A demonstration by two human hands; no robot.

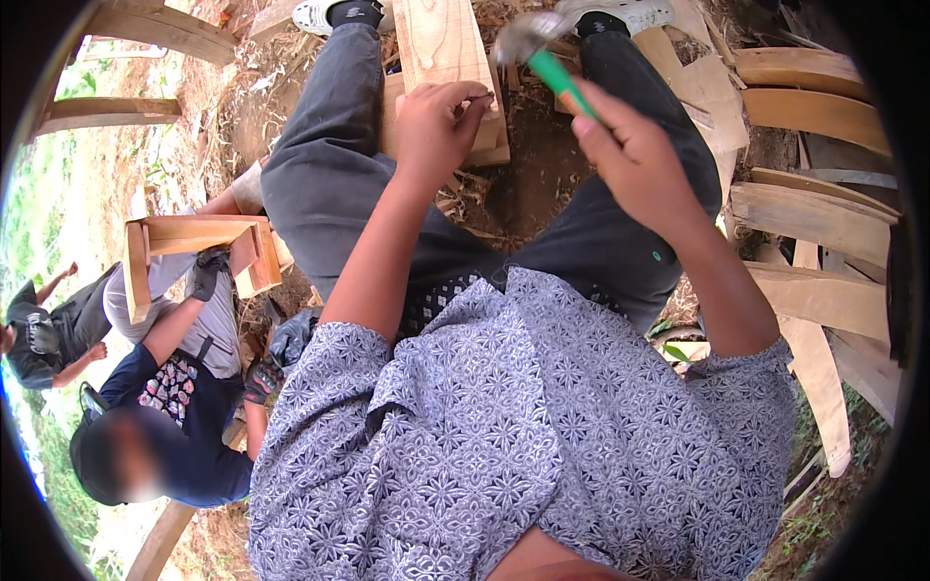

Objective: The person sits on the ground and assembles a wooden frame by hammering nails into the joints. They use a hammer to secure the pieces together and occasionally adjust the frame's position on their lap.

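Observation:
A pale wooden plank [442,44] lies lengthwise between my legs, on top of other wood pieces. At its near right corner my left hand [433,126] rests with thumb and forefinger pinched together. What they pinch, if anything, is too small to make out. My right hand [641,163] is closed around the green handle of a hammer [554,76]. The metal hammer head, blurred by motion, is raised to the right of the plank, apart from the wood and my left hand.
Curved wooden pieces [814,218] are stacked along the right. On the left a co-worker [189,387] in gloves is beside a wooden frame [199,232], with another person [58,329] behind. Wood shavings [247,107] litter the dirt ground.

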